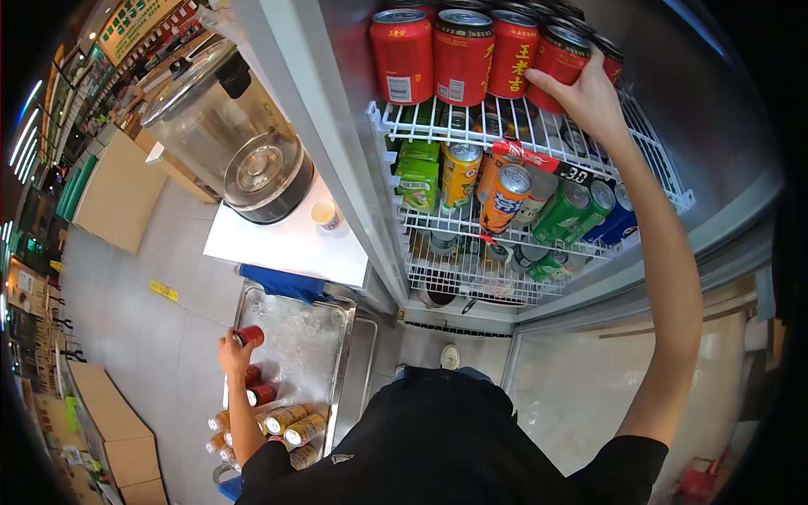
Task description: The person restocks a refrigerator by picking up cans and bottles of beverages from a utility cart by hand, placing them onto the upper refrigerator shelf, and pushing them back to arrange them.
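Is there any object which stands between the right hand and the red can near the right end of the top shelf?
Nothing visible stands between them: the right hand touches the red can directly. Other red cans stand beside it, not in between.

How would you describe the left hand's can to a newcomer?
Left of the drinks fridge sits a metal tray. At its left edge, the left hand holds a red can. Other red cans lie closer to the yellowish ones; only this one has fingers around it.
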`<state>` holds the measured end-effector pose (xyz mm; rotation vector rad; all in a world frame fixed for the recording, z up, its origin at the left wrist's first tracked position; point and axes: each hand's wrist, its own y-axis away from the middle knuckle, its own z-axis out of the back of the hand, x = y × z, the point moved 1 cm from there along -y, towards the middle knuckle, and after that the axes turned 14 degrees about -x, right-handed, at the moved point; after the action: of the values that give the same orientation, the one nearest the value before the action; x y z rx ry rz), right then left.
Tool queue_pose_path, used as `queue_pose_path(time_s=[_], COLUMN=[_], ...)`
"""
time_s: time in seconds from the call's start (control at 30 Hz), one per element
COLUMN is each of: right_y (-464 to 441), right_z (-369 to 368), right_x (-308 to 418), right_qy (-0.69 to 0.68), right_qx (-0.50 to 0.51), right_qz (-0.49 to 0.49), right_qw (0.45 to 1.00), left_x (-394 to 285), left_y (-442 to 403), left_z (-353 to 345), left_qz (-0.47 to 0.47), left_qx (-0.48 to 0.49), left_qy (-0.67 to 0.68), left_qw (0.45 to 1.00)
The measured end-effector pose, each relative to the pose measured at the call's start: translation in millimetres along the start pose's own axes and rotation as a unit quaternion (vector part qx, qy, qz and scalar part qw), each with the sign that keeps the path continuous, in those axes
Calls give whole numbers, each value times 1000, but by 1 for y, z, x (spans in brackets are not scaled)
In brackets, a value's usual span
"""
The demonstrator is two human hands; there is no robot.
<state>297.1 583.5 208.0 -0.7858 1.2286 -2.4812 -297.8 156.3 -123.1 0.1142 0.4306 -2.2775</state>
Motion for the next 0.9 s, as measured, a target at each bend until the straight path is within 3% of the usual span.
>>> queue_pose_path(time_s=[0.07,0.17,0.27,0.3,0.43,0.53,0.6,0.67,0.7,0.8,0.87,0.9], right_y=[-11,-20,-23,-23,-23,-26,-31,-39,-46,-58,-59,-57], right_z=[-3,-13,-8,0,5,10,35,42,48,42,26,16], right_x=[-3,-22,-28,-25,-26,-19,-11,-30,-36,-59,-78,-85], right_qy=[95,40,-2,-33,83,156,76,45,62,93,112,95], right_qx=[65,94,107,137,132,87,6,-189,-198,-140,-23,-16], right_qz=[-27,-25,19,36,66,105,120,167,205,302,242,247], right_qw=[993,994,994,989,986,978,990,966,956,938,963,964], left_x=[-38,-101,-159,-180,-273,-355,-420,-477,-502,-564,-592,-603], left_y=[-2,-2,8,12,30,40,35,27,21,4,-2,-6], left_z=[41,108,170,188,248,265,278,300,304,294,281,273], left_qz=[-13,-57,-143,-174,-306,-344,-403,-540,-547,-564,-586,-606], left_qx=[-68,-176,-217,-224,-252,-271,-235,-268,-262,-237,-251,-270], left_qy=[41,134,229,282,435,522,551,422,425,429,397,380], left_qw=[997,974,938,917,809,733,692,677,672,665,660,645])
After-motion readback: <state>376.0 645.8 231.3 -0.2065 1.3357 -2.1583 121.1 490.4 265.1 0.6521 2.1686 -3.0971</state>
